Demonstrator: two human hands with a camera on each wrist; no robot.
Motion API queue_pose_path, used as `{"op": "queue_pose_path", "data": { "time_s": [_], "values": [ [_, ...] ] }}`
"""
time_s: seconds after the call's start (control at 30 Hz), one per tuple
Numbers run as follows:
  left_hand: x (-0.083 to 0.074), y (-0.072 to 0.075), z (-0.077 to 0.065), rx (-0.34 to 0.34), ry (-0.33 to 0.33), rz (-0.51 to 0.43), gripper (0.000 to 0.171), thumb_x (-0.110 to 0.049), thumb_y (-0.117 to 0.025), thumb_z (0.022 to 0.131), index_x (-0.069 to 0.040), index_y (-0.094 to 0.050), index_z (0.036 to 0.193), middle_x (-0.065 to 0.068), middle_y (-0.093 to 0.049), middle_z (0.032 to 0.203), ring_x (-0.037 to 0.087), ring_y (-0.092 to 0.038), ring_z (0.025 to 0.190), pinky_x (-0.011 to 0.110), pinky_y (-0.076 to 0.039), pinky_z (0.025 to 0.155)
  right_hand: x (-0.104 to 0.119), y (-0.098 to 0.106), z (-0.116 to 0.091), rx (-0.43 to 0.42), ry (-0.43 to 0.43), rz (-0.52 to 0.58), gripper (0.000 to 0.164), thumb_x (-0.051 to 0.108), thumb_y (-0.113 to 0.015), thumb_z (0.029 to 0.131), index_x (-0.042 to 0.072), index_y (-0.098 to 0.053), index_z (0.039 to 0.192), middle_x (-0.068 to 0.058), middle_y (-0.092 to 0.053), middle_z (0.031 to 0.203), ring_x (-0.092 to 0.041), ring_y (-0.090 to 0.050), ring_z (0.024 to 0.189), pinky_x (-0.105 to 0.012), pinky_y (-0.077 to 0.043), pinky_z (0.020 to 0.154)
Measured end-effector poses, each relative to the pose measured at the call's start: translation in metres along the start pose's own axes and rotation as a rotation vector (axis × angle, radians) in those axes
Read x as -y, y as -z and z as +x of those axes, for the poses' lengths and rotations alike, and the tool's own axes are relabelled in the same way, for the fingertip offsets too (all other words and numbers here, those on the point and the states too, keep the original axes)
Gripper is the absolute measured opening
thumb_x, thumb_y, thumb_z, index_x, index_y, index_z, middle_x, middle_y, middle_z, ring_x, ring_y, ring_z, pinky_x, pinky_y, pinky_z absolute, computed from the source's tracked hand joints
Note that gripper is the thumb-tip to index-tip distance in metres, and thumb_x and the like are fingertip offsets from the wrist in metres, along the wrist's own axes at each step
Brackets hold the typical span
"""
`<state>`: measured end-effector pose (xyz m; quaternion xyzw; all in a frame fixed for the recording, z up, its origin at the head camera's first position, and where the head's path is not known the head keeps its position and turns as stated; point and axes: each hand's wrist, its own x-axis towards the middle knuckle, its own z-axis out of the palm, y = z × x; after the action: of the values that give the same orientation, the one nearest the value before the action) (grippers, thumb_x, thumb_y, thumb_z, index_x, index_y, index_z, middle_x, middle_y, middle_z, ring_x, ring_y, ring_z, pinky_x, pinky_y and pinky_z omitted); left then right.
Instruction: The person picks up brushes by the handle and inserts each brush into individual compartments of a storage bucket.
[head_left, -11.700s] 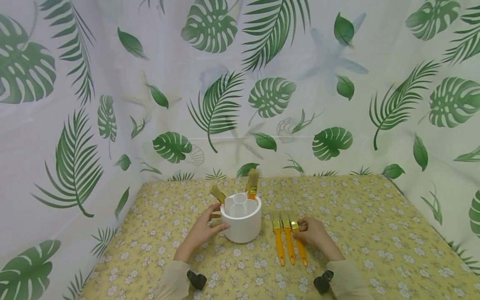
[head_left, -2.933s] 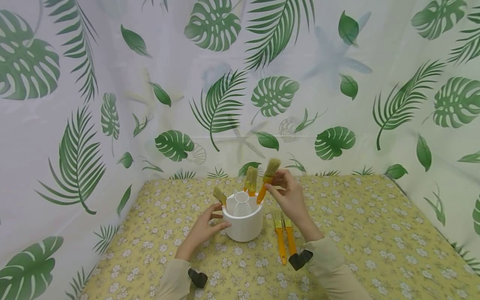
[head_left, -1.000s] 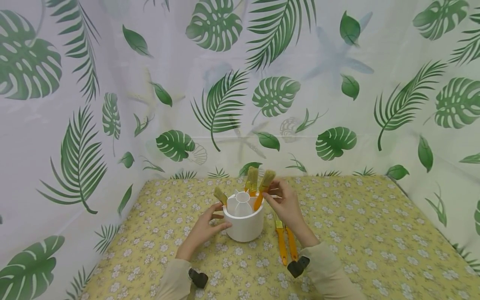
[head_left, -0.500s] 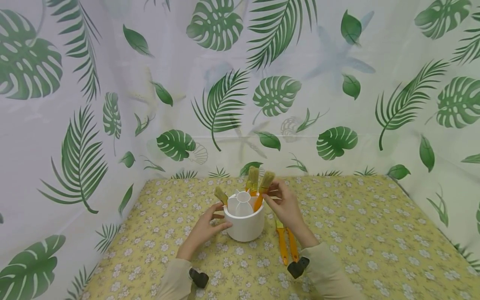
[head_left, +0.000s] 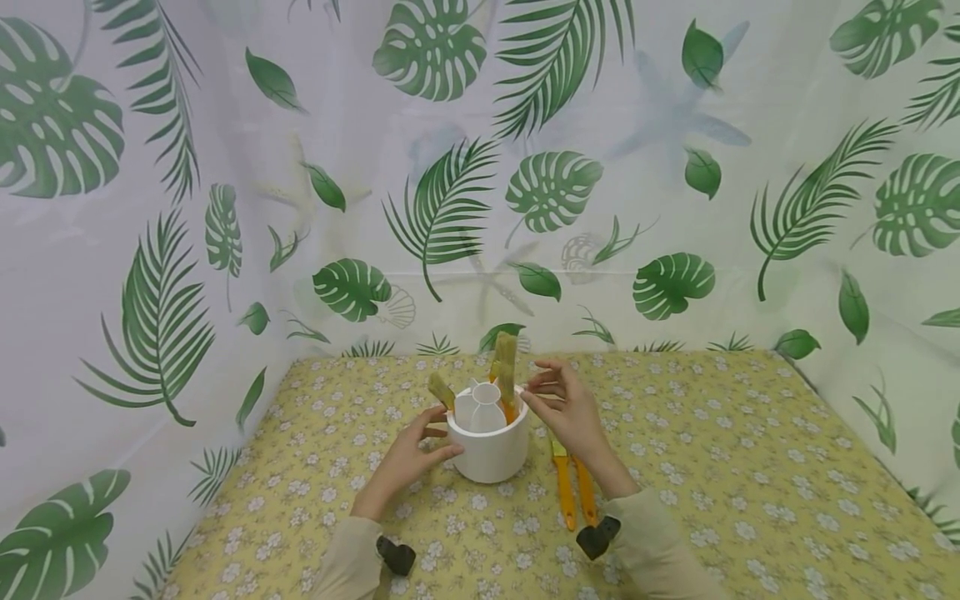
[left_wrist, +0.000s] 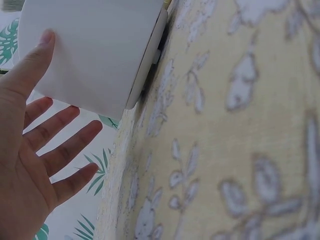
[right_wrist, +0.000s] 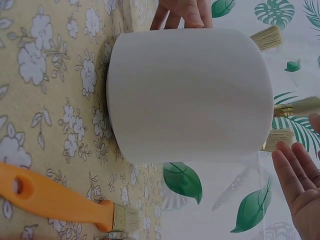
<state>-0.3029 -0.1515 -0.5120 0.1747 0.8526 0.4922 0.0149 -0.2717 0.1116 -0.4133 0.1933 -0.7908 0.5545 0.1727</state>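
White divided holder (head_left: 491, 458) upright on surface (head_left: 300, 467); left hand (head_left: 408, 454) wide, thumb against wall, probably steadying it. Right hand (head_left: 572, 410) beside rim, fingers extended, gripping nothing. Brushes (head_left: 507, 371) stand bristles-up inside, rim likely propping them; two loose brushes (head_left: 565, 492) lie near holder, apparently for right hand's easy reach.
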Motion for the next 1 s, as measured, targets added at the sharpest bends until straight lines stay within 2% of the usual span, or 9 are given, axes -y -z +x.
{"op": "queue_pose_path", "data": {
  "time_s": [0.33,0.47,0.8,1.0],
  "values": [
    [0.002,0.000,0.000,0.008,0.005,-0.006,0.075,-0.045,-0.070,0.079,-0.027,-0.034,0.142,0.002,-0.047,0.136,0.027,-0.050,0.120,0.051,-0.047,0.091,0.001,0.005,-0.005,-0.003,-0.046,0.035,0.044,0.003,-0.065,0.086,0.001,-0.047,0.125,-0.027,-0.058,0.106,-0.037,-0.062,0.097,-0.041,-0.054,0.082],
    [0.002,0.000,0.000,0.001,0.006,-0.004,0.075,-0.044,-0.070,0.079,-0.027,-0.034,0.142,0.002,-0.046,0.137,0.027,-0.049,0.121,0.055,-0.044,0.093,0.000,0.006,-0.007,-0.005,-0.056,0.045,0.043,0.003,-0.064,0.086,0.001,-0.047,0.126,-0.027,-0.058,0.106,-0.037,-0.062,0.097,-0.040,-0.054,0.083],
    [0.000,-0.003,0.000,-0.008,0.023,0.038,0.081,-0.051,-0.069,0.077,-0.024,-0.032,0.143,0.001,-0.044,0.139,0.025,-0.049,0.122,0.054,-0.043,0.095,-0.005,0.012,-0.013,-0.027,-0.038,0.018,0.042,0.003,-0.062,0.087,0.000,-0.046,0.126,-0.026,-0.059,0.106,-0.038,-0.061,0.098,-0.036,-0.055,0.082],
    [-0.001,-0.004,0.002,-0.011,0.032,0.053,0.083,-0.052,-0.070,0.075,-0.023,-0.032,0.143,0.005,-0.043,0.139,0.027,-0.048,0.121,0.051,-0.044,0.095,-0.010,0.016,-0.015,-0.039,-0.033,0.002,0.041,0.004,-0.063,0.087,0.001,-0.048,0.125,-0.023,-0.060,0.105,-0.036,-0.062,0.097,-0.038,-0.054,0.082]
  ]
}}
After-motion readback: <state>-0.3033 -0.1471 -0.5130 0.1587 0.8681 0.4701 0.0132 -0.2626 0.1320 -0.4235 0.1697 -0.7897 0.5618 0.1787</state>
